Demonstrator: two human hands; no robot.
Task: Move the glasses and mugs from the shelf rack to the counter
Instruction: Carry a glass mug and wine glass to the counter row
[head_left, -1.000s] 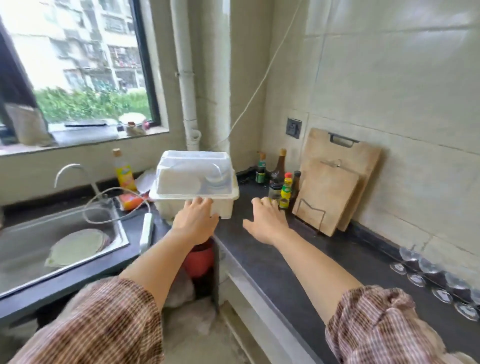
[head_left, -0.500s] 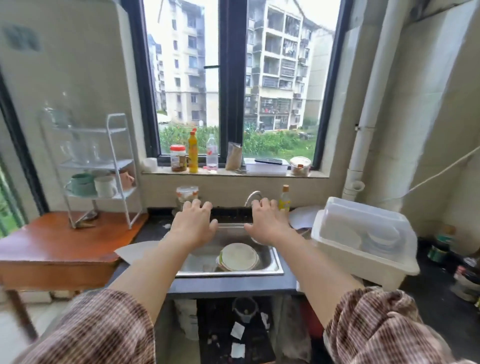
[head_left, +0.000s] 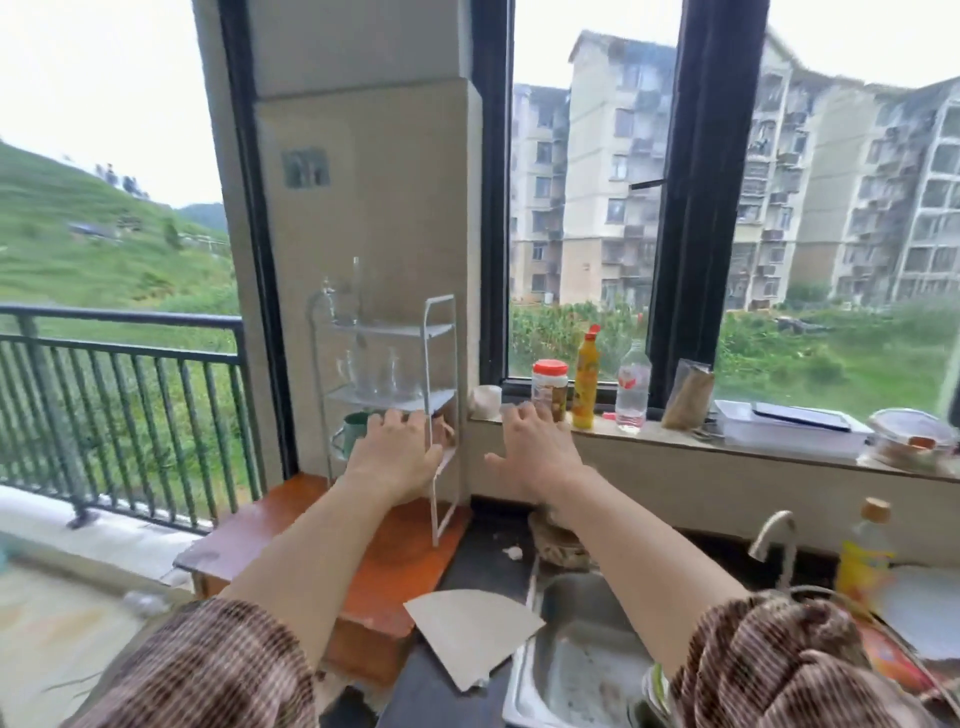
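Observation:
A white wire shelf rack (head_left: 440, 364) stands on an orange-brown wooden table (head_left: 291, 525) against the wall pillar. Clear glasses (head_left: 379, 371) stand on its middle shelf and a clear glass (head_left: 337, 304) on the top one. A green mug (head_left: 354, 428) shows on the lowest shelf, partly hidden by my left hand (head_left: 397, 457). That hand is spread open in front of the lowest shelf, holding nothing. My right hand (head_left: 535, 452) hangs open to the right of the rack, in front of the windowsill. Other mugs behind my left hand are hidden.
The dark counter (head_left: 488, 551) and a steel sink (head_left: 582, 670) lie lower right, with a faucet (head_left: 774, 540) and a yellow bottle (head_left: 862, 561). A jar (head_left: 549, 387), bottles (head_left: 587, 379) and containers line the windowsill. A cardboard piece (head_left: 467, 634) overhangs the counter. A balcony railing (head_left: 119, 410) is left.
My view has swung left from the dish bin past the sink to the shelf rack. Both open hands have come up close to the rack, the left one in front of its lowest shelf.

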